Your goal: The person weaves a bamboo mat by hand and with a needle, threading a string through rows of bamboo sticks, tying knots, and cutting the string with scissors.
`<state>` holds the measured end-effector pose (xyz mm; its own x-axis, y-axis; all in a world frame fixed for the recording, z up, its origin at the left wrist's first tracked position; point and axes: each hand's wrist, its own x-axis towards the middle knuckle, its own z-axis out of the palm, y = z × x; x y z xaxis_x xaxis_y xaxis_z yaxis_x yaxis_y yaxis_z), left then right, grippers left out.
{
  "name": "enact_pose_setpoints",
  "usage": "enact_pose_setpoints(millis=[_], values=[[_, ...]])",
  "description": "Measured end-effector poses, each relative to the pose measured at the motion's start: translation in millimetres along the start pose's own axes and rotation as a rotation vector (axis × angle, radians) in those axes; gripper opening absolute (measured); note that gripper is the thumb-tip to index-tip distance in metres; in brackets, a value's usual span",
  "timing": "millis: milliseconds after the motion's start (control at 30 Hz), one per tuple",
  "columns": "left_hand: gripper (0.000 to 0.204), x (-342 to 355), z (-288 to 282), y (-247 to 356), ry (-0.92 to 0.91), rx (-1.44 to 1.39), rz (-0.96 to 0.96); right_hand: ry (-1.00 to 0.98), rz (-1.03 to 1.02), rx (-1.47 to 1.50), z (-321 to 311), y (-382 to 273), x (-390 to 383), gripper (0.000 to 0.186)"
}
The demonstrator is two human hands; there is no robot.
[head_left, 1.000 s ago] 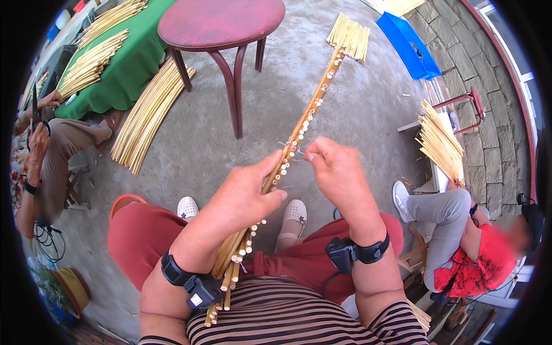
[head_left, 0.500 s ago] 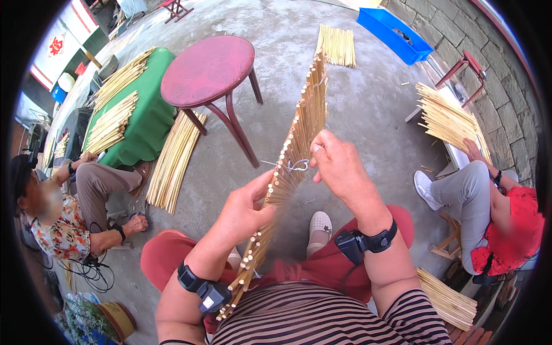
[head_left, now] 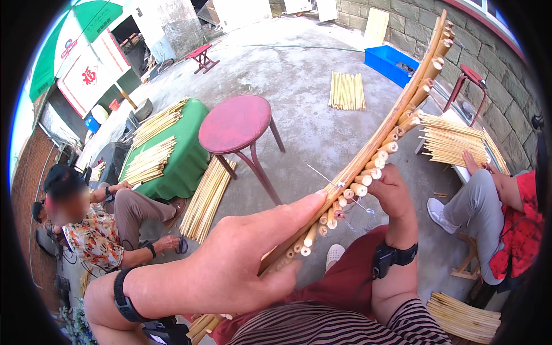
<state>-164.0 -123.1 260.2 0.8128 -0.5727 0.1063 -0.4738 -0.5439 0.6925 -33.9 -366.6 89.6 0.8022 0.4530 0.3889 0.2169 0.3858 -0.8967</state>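
A long mat of thin peeled sticks [head_left: 368, 150] rises slanting across the view, its cut ends facing right. My left hand [head_left: 241, 247] is closed round its lower part, thumb lying along the near side. A thin needle [head_left: 319, 175] pokes out of the mat just beyond that thumb, tip up and to the left. White thread [head_left: 369, 211] hangs in a small loop on the other side. My right hand [head_left: 395, 195] is curled against the stick ends there. Its fingertips are partly hidden, so what they pinch is unclear.
A round red stool [head_left: 236, 123] stands ahead. Bundles of sticks lie on a green-covered table [head_left: 192, 138], on the floor [head_left: 347, 91] and at a white bench. One seated person [head_left: 95, 230] is at left, another [head_left: 517, 213] at right. A blue crate [head_left: 391, 66] sits by the stone wall.
The mat has been raised nearer and swung over to the right. My left hand has come up with it; my right hand has moved right and down beside the stick ends. The view has tilted up.
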Motion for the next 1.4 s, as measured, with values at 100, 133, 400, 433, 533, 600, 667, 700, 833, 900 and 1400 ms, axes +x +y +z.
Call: enact_pose_setpoints(millis=[100, 133, 400, 433, 533, 600, 667, 700, 833, 900, 1400], values=[[0.061, -5.8, 9.3, 17.7, 0.159, 0.235, 0.315, 0.212, -0.243, 0.421, 39.9, 24.5, -29.3, 0.022], [0.057, -3.5, 9.8, 27.1, 0.122, 0.393, 0.383, 0.299, -0.273, 0.459, 43.5, 28.8, -40.0, 0.021], [0.060, -16.6, 9.7, 11.6, -0.029, 0.874, 0.235, 0.476, -0.135, 0.298, 58.8, 74.0, 2.2, 0.021], [0.059, -26.4, 10.0, -17.1, 0.028, 0.870, 0.159, 0.418, -0.107, 0.264, 71.4, 89.7, 20.3, 0.022], [0.055, -33.1, 5.7, -93.6, 0.148, 1.073, 0.110, 0.333, -0.082, 0.070, 85.8, 115.5, 51.8, 0.024], [0.051, -28.7, 3.9, -141.7, 0.214, 1.048, 0.060, 0.269, -0.044, -0.086, 89.8, 134.4, 60.8, 0.026], [0.053, -51.6, 11.2, -190.9, 0.220, 1.011, -0.027, 0.120, 0.053, -0.190, 117.4, 169.8, 60.3, 0.028], [0.055, -44.7, 19.1, -209.6, 0.248, 0.946, -0.024, 0.079, 0.110, -0.252, 112.6, 173.6, 51.3, 0.029], [0.058, -64.6, 54.8, -246.0, 0.341, 0.893, -0.084, -0.137, 0.426, 0.044, 129.4, 182.4, 27.1, 0.037], [0.055, -69.8, 70.5, -250.7, 0.353, 0.865, -0.095, -0.312, 0.697, -0.097, 116.4, 187.3, 18.4, 0.037], [0.045, -7.4, 157.2, -262.4, 0.957, -1.619, -0.514, -0.162, 0.848, -0.665, 82.1, 198.0, 10.8, 0.034]])
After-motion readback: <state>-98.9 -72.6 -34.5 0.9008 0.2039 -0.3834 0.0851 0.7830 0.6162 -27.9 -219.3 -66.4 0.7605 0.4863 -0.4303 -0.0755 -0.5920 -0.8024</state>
